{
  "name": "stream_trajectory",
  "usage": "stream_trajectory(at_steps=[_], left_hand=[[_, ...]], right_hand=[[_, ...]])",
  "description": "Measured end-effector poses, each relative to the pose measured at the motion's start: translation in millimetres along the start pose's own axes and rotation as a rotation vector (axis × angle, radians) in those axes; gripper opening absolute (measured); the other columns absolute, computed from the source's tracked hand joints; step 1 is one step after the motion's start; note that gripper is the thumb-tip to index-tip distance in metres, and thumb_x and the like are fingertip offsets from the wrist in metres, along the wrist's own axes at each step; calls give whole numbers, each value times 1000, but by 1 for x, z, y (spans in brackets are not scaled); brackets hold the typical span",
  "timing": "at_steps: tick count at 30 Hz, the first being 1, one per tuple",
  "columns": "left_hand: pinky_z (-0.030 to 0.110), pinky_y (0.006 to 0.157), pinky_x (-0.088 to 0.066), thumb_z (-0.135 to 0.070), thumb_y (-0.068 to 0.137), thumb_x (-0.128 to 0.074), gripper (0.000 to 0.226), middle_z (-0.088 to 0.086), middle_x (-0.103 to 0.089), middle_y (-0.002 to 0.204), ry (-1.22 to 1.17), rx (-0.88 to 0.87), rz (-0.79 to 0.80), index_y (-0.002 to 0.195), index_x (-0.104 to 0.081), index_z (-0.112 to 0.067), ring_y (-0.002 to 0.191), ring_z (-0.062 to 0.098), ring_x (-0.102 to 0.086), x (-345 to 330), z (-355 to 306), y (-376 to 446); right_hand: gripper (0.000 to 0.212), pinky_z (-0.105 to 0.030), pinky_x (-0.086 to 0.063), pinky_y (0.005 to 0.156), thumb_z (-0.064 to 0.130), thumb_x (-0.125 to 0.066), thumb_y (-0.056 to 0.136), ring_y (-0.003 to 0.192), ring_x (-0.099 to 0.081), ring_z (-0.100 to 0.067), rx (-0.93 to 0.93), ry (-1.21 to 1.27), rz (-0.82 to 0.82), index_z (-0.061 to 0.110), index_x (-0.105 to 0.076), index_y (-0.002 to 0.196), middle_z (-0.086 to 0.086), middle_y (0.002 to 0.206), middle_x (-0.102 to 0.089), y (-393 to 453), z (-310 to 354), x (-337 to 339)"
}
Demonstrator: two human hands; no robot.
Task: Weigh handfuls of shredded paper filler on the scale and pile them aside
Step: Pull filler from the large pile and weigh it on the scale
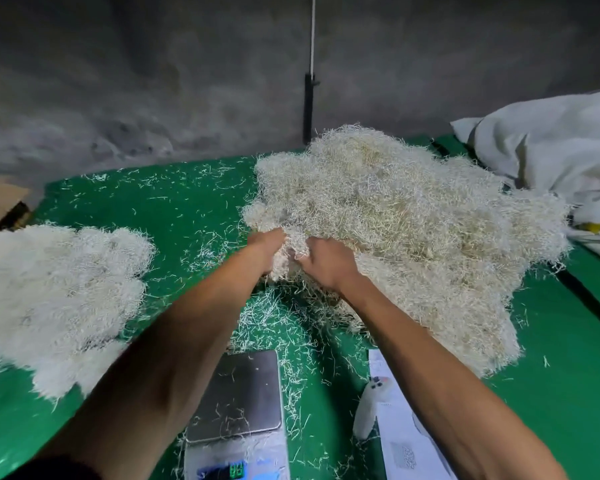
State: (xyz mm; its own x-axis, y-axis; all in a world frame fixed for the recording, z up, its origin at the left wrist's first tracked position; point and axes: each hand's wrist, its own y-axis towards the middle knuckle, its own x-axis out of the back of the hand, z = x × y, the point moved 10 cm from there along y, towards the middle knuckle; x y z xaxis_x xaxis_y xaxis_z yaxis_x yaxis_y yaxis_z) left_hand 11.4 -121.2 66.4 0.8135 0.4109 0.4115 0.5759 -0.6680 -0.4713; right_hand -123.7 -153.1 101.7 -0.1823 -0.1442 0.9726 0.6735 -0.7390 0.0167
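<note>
**Q:** What's on the bench, biggest first?

**A:** From my seat, the green table (194,202) fills the view, littered with stray shreds. On its far right sits the big source heap of shredded paper filler (413,220), clearly the largest mass. At near left is the weighed pile (56,299), smaller but already sizeable. A white sack (548,143) lies at far right, just beyond the heap. The scale (238,410) is near centre, its steel pan bare apart from a few loose strands; the display is lit, though I can't read the digits. Some white papers (399,427) lie just right of it.

**Q:** And the hands?

**A:** Both are dug into the near-left edge of the source heap. My left hand (265,242) has fingers buried in the shreds, seemingly curled round a clump. My right hand (328,263) is closed round a tuft beside it. I judge them to be gathering a handful together.

**Q:** How far along?

**A:** Partway, I'd say. Several handfuls look done, going by the left pile, but the source heap remains larger, so much is left. This handful has yet to reach the pan.
</note>
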Motion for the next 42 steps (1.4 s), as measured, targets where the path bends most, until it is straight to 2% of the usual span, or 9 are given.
stream_trajectory(at_steps=[6, 10, 14, 20, 25, 29, 34, 38, 42], left_hand=[[21, 30, -42, 12, 83, -62, 68, 14, -52, 99, 257, 106, -147, 143, -36, -5, 74, 24, -57, 82, 30, 13], [37, 76, -52, 3, 81, -75, 74, 18, -53, 115, 168, 63, -228, 143, -36, -9, 86, 28, -56, 130, 39, 28], [36, 74, -53, -1, 85, -73, 67, 9, -51, 107, 159, 72, -160, 140, -37, -8, 79, 21, -50, 109, 59, 24], [35, 88, -55, -2, 92, -63, 68, 14, -44, 152, 362, -159, 21, 153, -38, -20, 127, 32, -55, 84, 59, 2], [31, 80, -60, -3, 89, -63, 33, 5, -65, 111, 343, -549, 341, 120, -63, -15, 89, 16, -70, 67, 55, -55], [28, 62, -56, -29, 87, -57, 20, 1, -54, 68, -7, -492, 455, 81, -58, -10, 59, 15, -55, 92, 89, -88], [15, 99, -49, -7, 102, -55, 36, 23, -61, 134, -213, -209, -8, 135, -53, 9, 115, 20, -68, 147, 210, -71], [50, 105, -49, 1, 101, -52, 33, 34, -61, 127, -331, 85, -152, 132, -54, 14, 112, 40, -64, 155, 317, -81], [25, 96, -51, -6, 100, -57, 38, 7, -55, 145, 115, -31, -153, 137, -59, -15, 104, 11, -61, 136, 357, -98]], right_hand=[[44, -21, -37, 44, 58, -35, 104, 47, -52, -10, 18, 14, -263, 21, -52, 87, 4, 55, -50, -17, -20, 17], [59, -31, -55, 58, 59, -39, 104, 65, -65, -18, -156, 128, -193, 8, -57, 125, -3, 75, -64, -27, -78, -4], [74, -49, -50, 106, 55, -62, 95, 119, -62, -31, -134, 400, 13, 7, -41, 147, -17, 142, -56, -22, -66, -32], [57, -33, -58, 74, 65, -40, 102, 92, -71, -18, 14, 100, -176, 22, -59, 133, -4, 116, -70, -9, 1, 7], [90, -52, -19, 118, 86, -39, 90, 153, -21, -19, 230, 505, 28, 40, -8, 161, 5, 169, -16, -33, 110, -38], [84, -53, -35, 118, 79, -47, 91, 138, -47, -15, 135, 671, 28, 29, -33, 156, -1, 155, -45, -52, 127, -71], [87, -11, -49, 72, 76, -53, 91, 95, -72, -25, -103, 583, -148, 22, -30, 157, -13, 124, -69, -77, 99, -86], [104, -58, -50, 102, 92, -43, 81, 114, -64, -22, 47, 369, 129, 37, -6, 160, -12, 154, -48, -102, 135, -134], [92, -63, -33, 115, 90, -31, 87, 146, -39, -23, 125, 278, 161, 37, -15, 161, 0, 169, -24, -120, 132, -155]])
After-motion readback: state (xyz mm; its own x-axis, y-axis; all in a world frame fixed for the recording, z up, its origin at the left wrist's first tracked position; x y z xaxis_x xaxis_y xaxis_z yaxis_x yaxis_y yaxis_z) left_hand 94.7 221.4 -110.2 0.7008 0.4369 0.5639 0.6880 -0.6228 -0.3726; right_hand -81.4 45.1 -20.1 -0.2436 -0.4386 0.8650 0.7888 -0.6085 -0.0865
